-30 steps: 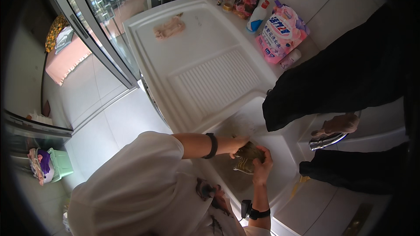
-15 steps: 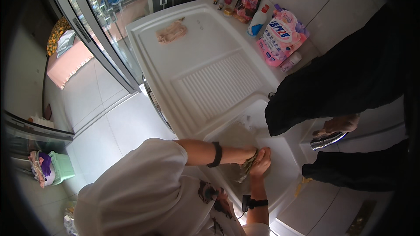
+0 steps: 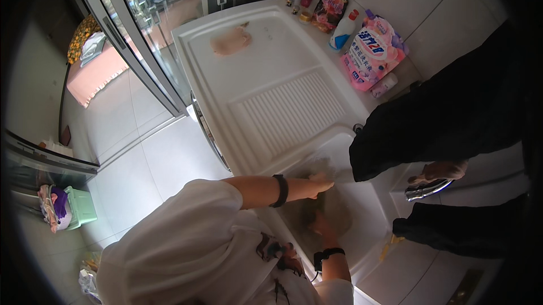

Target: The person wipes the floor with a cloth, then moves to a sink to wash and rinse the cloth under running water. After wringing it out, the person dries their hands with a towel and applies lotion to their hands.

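Both of my hands are over the white sink basin (image 3: 370,206), which holds cloudy water. My left hand (image 3: 318,185) is at the water's surface, fingers closed around the upper end of a dark greenish cloth (image 3: 309,210). Nearer to me, my right hand (image 3: 321,225) is partly under water, closed at the cloth's lower end; its fingers are blurred. Most of the cloth is submerged, so its shape is hard to make out. A black band is around each forearm.
A ribbed washboard (image 3: 291,110) adjoins the basin. Beyond it lies a wet beige cloth (image 3: 231,40). A pink detergent pouch (image 3: 373,53) and a white-and-blue bottle (image 3: 344,31) stand along the wall. Black garments (image 3: 441,104) hang at right near a chrome faucet (image 3: 428,190).
My hands have moved apart and down into the water, with the cloth going from bunched between them to mostly submerged. The view has shifted slightly.
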The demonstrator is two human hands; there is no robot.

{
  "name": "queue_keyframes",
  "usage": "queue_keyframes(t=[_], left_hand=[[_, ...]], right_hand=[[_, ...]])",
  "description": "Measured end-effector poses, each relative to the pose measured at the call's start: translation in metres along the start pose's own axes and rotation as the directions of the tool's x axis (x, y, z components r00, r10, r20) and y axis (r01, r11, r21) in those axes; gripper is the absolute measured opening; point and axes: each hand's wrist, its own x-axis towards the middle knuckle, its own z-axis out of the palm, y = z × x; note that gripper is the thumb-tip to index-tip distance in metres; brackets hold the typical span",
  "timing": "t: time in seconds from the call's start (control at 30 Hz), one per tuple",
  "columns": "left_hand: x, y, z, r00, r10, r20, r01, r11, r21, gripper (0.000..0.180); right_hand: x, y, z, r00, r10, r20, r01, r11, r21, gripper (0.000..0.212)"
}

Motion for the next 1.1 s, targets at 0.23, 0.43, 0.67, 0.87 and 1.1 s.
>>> queue_keyframes(t=[0.23, 0.43, 0.67, 0.87, 1.1], left_hand=[[0.005, -0.011, 0.014, 0.981, -0.066, 0.185, 0.029, 0.980, 0.195, 0.052], [0.007, -0.013, 0.042, 0.893, -0.396, 0.214, 0.333, 0.901, 0.277, 0.057], [-0.002, -0.032, 0.045, 0.918, -0.125, 0.378, 0.069, 0.985, 0.158, 0.019], [-0.053, -0.014, 0.069, 0.907, 0.252, 0.338, -0.184, 0.958, -0.218, 0.027], [-0.069, 0.004, 0.051, 0.784, 0.259, 0.563, -0.310, 0.951, -0.006, 0.030]], right_hand=[[-0.049, -0.008, -0.060, 0.911, 0.217, -0.351, -0.157, 0.969, 0.191, 0.043], [-0.159, -0.153, -0.108, 0.887, -0.170, -0.430, 0.333, 0.880, 0.339, 0.025], [-0.180, -0.138, -0.115, 0.767, 0.153, -0.623, 0.545, 0.358, 0.759, 0.048], [-0.126, -0.120, -0.093, 0.847, 0.185, -0.499, 0.531, -0.349, 0.772, 0.034], [-0.130, -0.146, -0.112, 0.926, 0.082, -0.369, 0.365, -0.445, 0.818, 0.038]])
